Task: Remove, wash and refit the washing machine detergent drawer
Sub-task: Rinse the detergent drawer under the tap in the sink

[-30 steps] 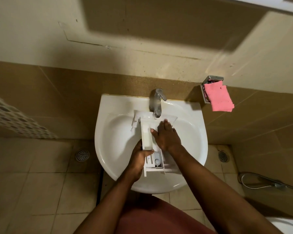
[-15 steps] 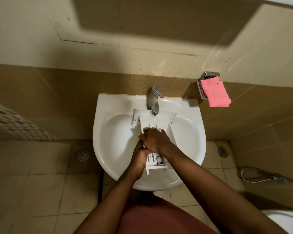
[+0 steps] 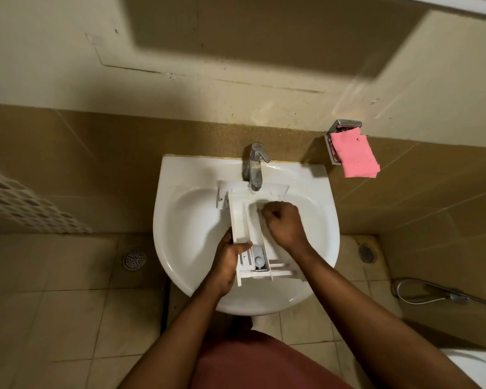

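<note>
You are standing at a white basin point(image 3: 180, 220) fixed to a brown tiled wall, with a chrome tap point(image 3: 255, 167) at its back edge and a pink cloth point(image 3: 354, 157) hanging from a metal holder to the right. 2 floor drains are showing on the beige tiled floor point(image 3: 54, 318), 1 on each side of the basin. The white drawer point(image 3: 240, 220) is lying lengthwise in the basin, its wide front panel under the tap. Your left hand point(image 3: 229, 263) is holding its near end, fingers clamped on the left wall. Your right hand point(image 3: 284, 224) is resting in the drawer with fingers curled together. Compared with 0.5 s ago, your right hand is sitting farther up and to the right, uncovering the long compartments.
</note>
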